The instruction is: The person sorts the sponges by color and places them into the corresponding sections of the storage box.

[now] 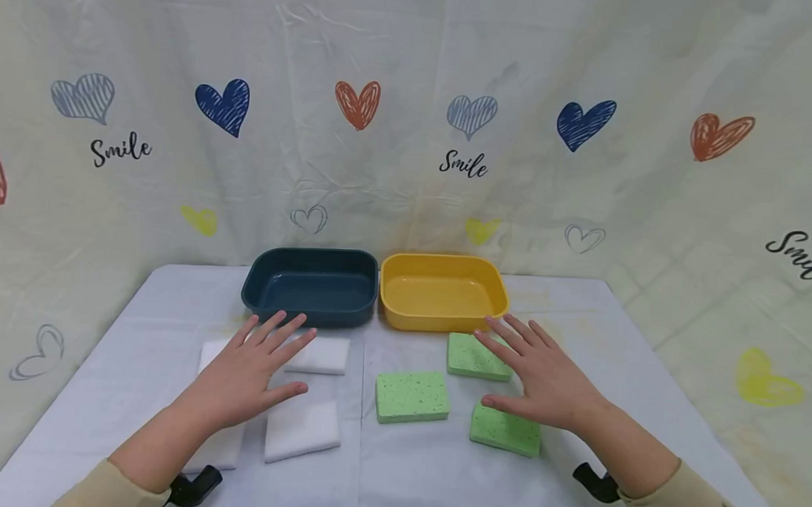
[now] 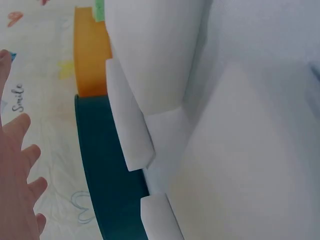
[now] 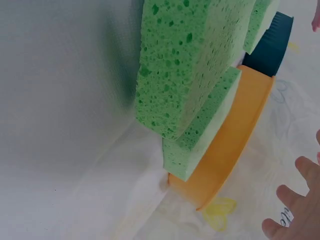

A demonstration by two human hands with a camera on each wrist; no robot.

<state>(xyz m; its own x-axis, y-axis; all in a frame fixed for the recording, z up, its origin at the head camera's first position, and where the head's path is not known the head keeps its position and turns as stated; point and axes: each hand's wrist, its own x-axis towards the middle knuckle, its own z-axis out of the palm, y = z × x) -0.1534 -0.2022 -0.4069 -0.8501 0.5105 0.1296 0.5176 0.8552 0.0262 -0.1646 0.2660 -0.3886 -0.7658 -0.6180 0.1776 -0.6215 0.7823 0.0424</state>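
Note:
With fingers spread, my left hand (image 1: pixel 243 375) is above several white sponge-like blocks on the left half of the table, among them a front block (image 1: pixel 302 431) and a back block (image 1: pixel 318 355). It holds nothing. My right hand (image 1: pixel 543 378) is likewise spread and holds nothing, above the green sponges on the right. A middle sponge (image 1: pixel 412 397) lies in full view; the back sponge (image 1: pixel 476 357) and the front sponge (image 1: pixel 505 430) are partly covered by the right hand. In the right wrist view a pitted green sponge (image 3: pixel 175 65) looms close.
At the table's back edge a dark teal bin (image 1: pixel 310 310) and a yellow bin (image 1: pixel 444 320) stand side by side. A white cloth (image 1: pixel 398 484) covers the table. Behind hangs a curtain (image 1: pixel 408 186) printed with hearts.

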